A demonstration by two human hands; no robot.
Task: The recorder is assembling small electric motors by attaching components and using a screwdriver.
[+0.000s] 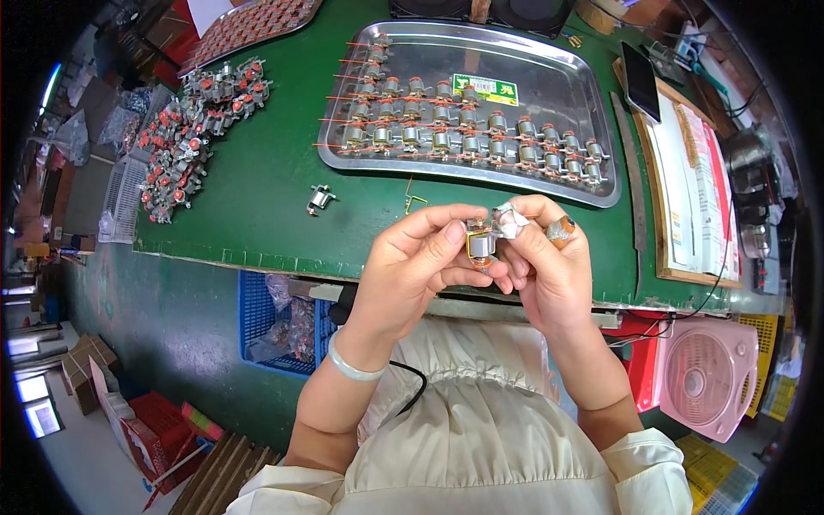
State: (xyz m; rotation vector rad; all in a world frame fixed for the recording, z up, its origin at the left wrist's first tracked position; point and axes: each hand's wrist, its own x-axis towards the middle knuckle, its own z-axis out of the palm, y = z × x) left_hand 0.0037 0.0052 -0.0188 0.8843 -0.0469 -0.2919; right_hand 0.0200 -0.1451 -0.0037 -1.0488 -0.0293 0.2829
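Just over the table's front edge, my left hand point(416, 253) pinches a small silver motor-like part point(483, 247) in a brass-coloured frame. My right hand point(549, 262) closes on the same part from the other side, thumb and fingers meeting at its edge. White wrapping point(510, 221) covers one right fingertip, and a brownish band point(561, 230) is on another finger. Beyond my hands, a loose brass-coloured frame point(416, 202) and a single silver part point(321, 199) lie on the green table point(266, 202).
A metal tray point(562, 94) holds rows of similar parts with thin red wires. To its left is a heap of parts point(176, 159), and farther back a second filled tray point(249, 33). A phone point(639, 81) and a framed board point(687, 189) stand right. Below are a blue crate point(257, 335) and pink fan point(708, 378).
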